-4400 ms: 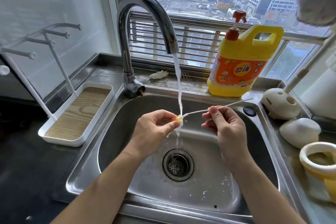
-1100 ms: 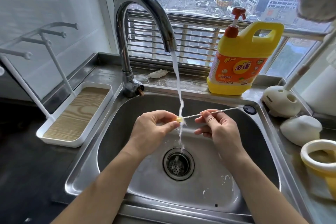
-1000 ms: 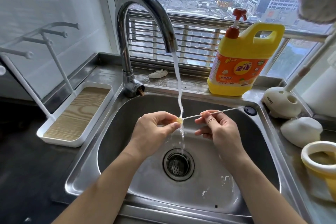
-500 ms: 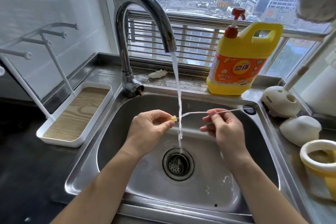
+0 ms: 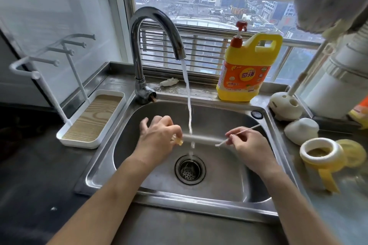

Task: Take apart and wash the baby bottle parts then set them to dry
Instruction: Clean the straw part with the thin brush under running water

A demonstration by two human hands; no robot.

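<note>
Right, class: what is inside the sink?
A drain, with water running into it. Left hand pinches a yellow part, right hand a thin brush; the arms hide some floor.

Basin: sink (image 5: 123, 145) floor lay open around the drain (image 5: 190, 169)
Middle: water stream (image 5: 188, 95) dropped between left hand (image 5: 157, 141) and right hand (image 5: 249, 145), onto the straw (image 5: 199, 138) lying across that gap, thin brush (image 5: 252, 128) angling right
Rear: faucet (image 5: 155, 26) arched over the back rim, detergent jug (image 5: 247, 69) right of it
Left surface: drying rack (image 5: 91, 117) stood beside the sink
Right surface: brush holder (image 5: 285, 105), white dome (image 5: 300, 129), bottle ring (image 5: 320, 151) crowded the rim
</note>
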